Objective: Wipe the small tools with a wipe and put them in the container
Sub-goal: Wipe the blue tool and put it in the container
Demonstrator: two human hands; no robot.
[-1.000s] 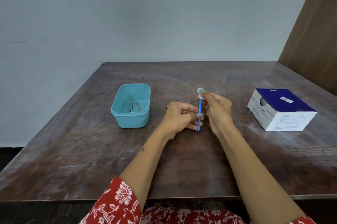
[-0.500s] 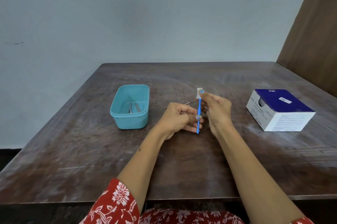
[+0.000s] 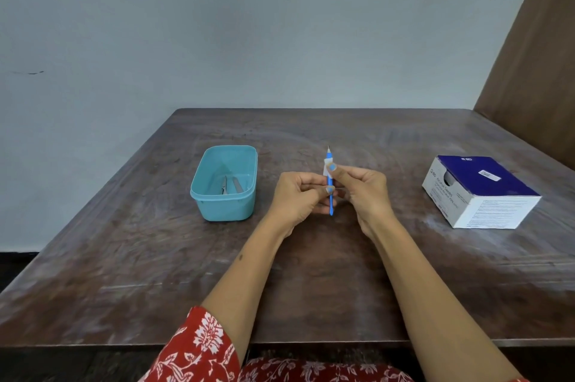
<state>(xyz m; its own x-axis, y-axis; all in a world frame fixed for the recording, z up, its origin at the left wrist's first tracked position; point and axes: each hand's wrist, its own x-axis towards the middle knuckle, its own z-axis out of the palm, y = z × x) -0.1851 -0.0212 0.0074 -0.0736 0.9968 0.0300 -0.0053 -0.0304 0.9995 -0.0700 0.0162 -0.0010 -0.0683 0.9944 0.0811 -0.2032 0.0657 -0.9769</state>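
Above a worn wooden table [image 3: 155,272], the left hand [image 3: 298,198] pinches an upright blue tool [image 3: 331,195] low on its handle while the right hand [image 3: 362,187] pinches a white wipe [image 3: 327,168] around its upper part; a teal container [image 3: 225,184] sits just left, holding two metal tools [image 3: 230,185].

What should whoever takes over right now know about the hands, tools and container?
Left hand: pinching the lower shaft of the blue tool, held upright above the table.
Right hand: fingers pressing the white wipe around the tool just below its tip.
Container: left of the hands, two metal tools inside.
Swab box: at right.
Done: two tools in the container.
Left: finish wiping the blue tool, then put it in. No other tools visible on the table.
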